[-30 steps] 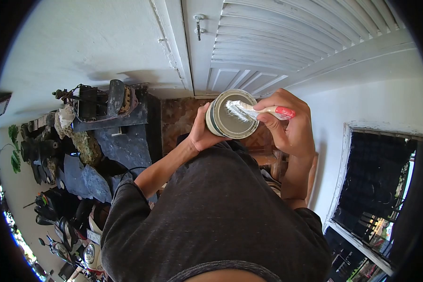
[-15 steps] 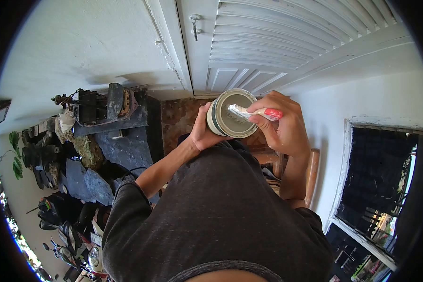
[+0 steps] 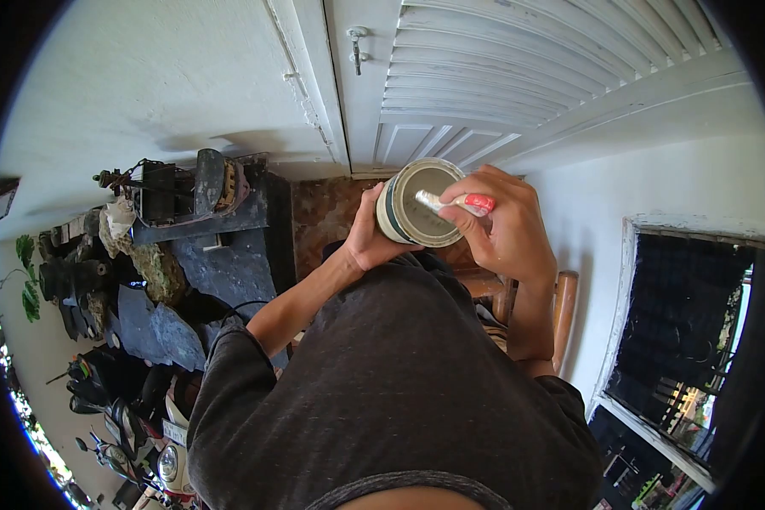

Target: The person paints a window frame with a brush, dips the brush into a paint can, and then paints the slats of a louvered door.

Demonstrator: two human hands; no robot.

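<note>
A round paint can (image 3: pixel 393 214) with a pale rim sits in front of my body, its open top facing up toward me. My left hand (image 3: pixel 371 236) wraps round the can's left side and underside. In my right hand (image 3: pixel 508 223) is a paintbrush (image 3: pixel 479 203) with a red handle, pinched between thumb and fingers. White paint coats its bristles, which overlap the can's opening. The inside of the can looks greyish white.
Ahead stands a white louvred door (image 3: pixel 484 68) with a metal handle (image 3: pixel 357 49). Dark slabs (image 3: pixel 229 263) and clutter are on the left, with a motorcycle (image 3: pixel 168 463) below. A wooden chair (image 3: pixel 564 319) is by my right arm, near a window (image 3: pixel 684 331).
The brush has turned slightly over the can, and my right hand has shifted a little. My left hand keeps the can in nearly the same place.
</note>
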